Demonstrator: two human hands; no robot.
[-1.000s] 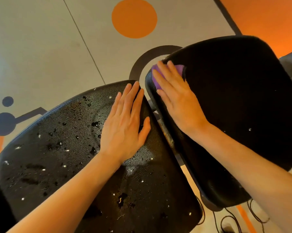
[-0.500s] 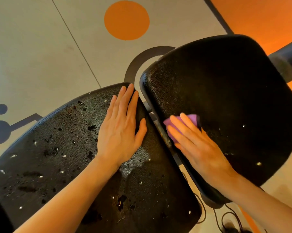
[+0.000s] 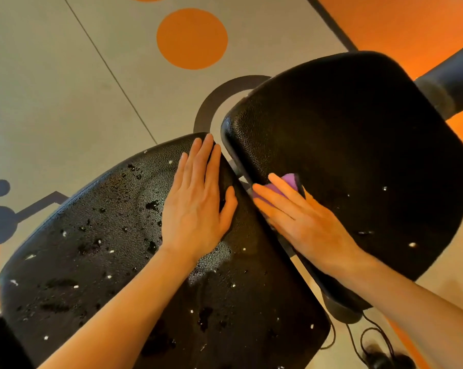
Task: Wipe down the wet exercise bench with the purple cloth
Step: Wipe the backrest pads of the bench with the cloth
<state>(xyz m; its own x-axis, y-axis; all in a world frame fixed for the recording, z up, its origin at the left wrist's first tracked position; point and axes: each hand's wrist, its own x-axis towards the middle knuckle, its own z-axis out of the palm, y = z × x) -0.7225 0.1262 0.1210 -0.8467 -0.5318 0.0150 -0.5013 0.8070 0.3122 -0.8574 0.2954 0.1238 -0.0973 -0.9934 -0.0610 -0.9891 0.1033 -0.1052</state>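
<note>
Small purple cloth (image 3: 289, 183), bunched under the fingers of the right hand (image 3: 304, 222), lying at the near left edge of the right black textured vinyl bench pad (image 3: 358, 145), just beside the gap between the two pads. Right hand flat and nearly straight-fingered, pressing the cloth down onto the pad; only a purple corner showing past the fingertips. A few scattered droplets on that pad to the right of the hand.

Left black textured vinyl bench pad (image 3: 92, 249) heavily beaded with water drops and small puddles. Left hand (image 3: 198, 206) spread flat and open on its upper right corner, fingers together, thumb out toward the gap, holding nothing.

Beneath the pads, grey floor (image 3: 52, 75) with an orange painted circle (image 3: 191, 38), dark ring and dot markings, and an orange zone at upper right. Black cables (image 3: 371, 339) trailing on the floor at lower right.
</note>
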